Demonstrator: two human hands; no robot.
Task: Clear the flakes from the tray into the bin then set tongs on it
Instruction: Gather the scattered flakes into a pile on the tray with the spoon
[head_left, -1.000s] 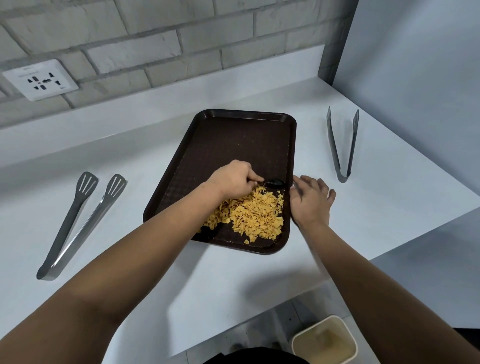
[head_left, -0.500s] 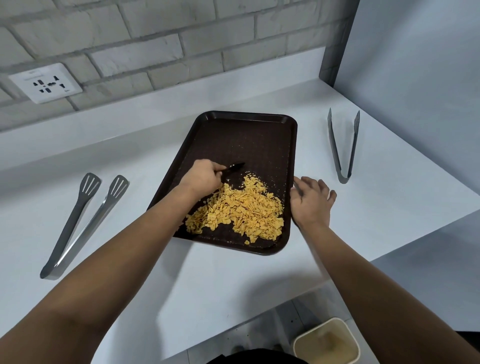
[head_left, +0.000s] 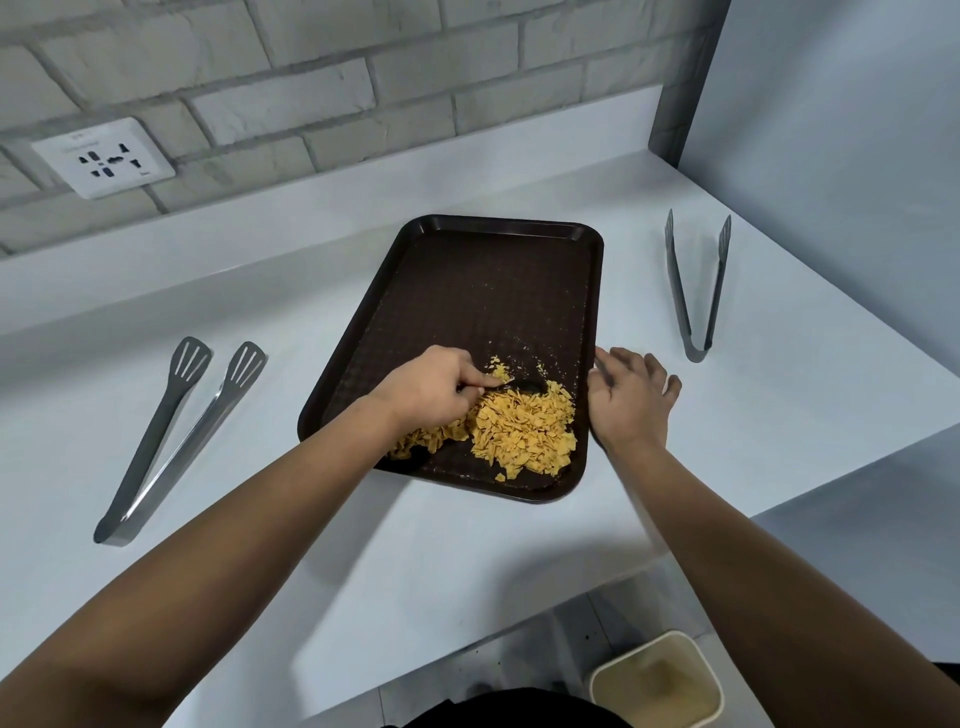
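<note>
Gripping a small black spoon (head_left: 524, 385), the left hand (head_left: 434, 387) reaches over the tray (head_left: 467, 291), its tip in the flakes (head_left: 524, 431) at the near right corner. Right hand (head_left: 631, 400), fingers relaxed, steadies the tray's right rim.

Two bare forearms, uncovered from elbow to wrist: no sleeve reaches into view. Left hand (head_left: 434, 387) and right hand (head_left: 631, 397) bare, with no glove, ring, watch or band visible. A dark garment (head_left: 514, 712) shows at the lower edge.
</note>
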